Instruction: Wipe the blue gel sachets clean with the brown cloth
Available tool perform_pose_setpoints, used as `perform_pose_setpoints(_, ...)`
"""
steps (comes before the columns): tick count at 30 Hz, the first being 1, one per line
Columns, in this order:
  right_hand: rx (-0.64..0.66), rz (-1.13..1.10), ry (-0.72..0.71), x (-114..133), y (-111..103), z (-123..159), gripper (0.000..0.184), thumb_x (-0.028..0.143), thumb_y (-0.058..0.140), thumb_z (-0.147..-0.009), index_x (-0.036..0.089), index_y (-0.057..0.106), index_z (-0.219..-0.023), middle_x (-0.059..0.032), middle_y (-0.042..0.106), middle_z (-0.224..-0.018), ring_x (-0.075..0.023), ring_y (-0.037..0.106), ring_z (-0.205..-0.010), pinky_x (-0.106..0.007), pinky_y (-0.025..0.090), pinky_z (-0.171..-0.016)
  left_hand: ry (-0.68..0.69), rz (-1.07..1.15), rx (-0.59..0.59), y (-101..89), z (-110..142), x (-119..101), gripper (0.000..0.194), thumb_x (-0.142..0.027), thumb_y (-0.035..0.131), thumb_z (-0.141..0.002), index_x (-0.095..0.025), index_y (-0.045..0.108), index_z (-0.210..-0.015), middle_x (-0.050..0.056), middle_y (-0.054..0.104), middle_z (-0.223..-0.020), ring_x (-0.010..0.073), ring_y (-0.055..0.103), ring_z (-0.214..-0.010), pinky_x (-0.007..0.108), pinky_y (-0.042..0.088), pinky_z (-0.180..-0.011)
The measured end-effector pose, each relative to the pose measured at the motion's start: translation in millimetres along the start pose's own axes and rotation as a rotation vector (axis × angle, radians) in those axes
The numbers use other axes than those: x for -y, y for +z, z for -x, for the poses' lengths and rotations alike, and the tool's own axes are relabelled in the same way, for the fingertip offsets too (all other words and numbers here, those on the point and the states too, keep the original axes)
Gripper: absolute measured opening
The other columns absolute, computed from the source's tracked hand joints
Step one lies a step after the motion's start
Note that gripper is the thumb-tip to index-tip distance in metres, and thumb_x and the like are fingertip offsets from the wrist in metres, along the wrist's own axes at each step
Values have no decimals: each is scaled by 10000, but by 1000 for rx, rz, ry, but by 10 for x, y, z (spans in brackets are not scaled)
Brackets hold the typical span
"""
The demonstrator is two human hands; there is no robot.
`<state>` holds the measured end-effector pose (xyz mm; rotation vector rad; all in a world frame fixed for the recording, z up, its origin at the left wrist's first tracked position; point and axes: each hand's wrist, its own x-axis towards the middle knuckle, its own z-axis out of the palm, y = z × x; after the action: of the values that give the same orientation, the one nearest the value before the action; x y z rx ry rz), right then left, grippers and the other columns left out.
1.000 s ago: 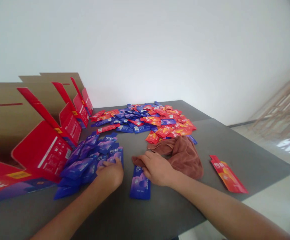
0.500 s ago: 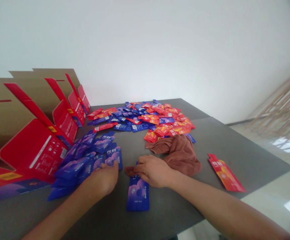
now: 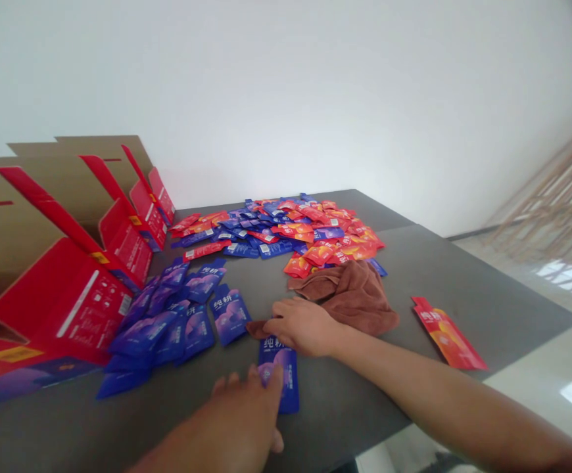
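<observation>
My right hand (image 3: 306,325) is closed on a brown cloth (image 3: 359,299), a corner of which pokes out left of its fingers. It rests at the top end of a blue-purple pouch (image 3: 288,384) lying flat on the grey table (image 3: 365,407). Over the lower left part of that pouch is my left hand (image 3: 246,414), fingers apart, with nothing visible in it. Another blue pouch (image 3: 229,316) lies just left of the cloth corner, beside an overlapping pile of blue pouches (image 3: 155,328).
Open red cartons (image 3: 76,302) stand in a row on the left. A mixed heap of red and blue pouches (image 3: 286,230) spreads at the back by the white wall (image 3: 286,98). One red-orange pouch (image 3: 448,334) lies near the right table edge.
My left hand has moved right and nearer, from the blue pile to over the pouch under my right hand. The pouch beside the pile is turned slightly. My right hand stays with the cloth.
</observation>
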<state>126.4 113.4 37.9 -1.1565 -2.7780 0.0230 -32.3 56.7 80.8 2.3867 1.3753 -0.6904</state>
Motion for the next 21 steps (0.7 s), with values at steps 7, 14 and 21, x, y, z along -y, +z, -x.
perform_pose_setpoints(7, 36, -65, 25, 127, -142, 151, 230, 283, 397, -881, 201, 592, -973, -43, 514, -843, -169, 470, -779, -299, 304, -673, -180, -270, -209, 622, -21, -384, 797, -97, 669, -579, -295, 360, -1286, 287, 454, -1277, 408, 521, -1060, 549, 397, -850)
perform_pose_setpoints(14, 122, -254, -208, 239, -230, 248, 205, 258, 428, -849, 218, 617, -918, -22, 541, -811, -148, 480, -734, -263, 309, -646, -248, -372, -435, 815, -19, -442, 536, -42, 455, -757, -357, 447, -1191, 228, 592, -1146, 327, 569, -1023, 485, 432, -864)
perform_pose_setpoints(21, 82, -143, 202, 84, -133, 205, 269, 250, 377, -882, 228, 594, -1039, -39, 545, -848, -153, 507, -770, -260, 314, -651, -266, -489, -480, 824, -22, -451, 629, -19, 474, -725, -358, 349, -1239, 219, 610, -1122, 307, 596, -978, 443, 456, -842)
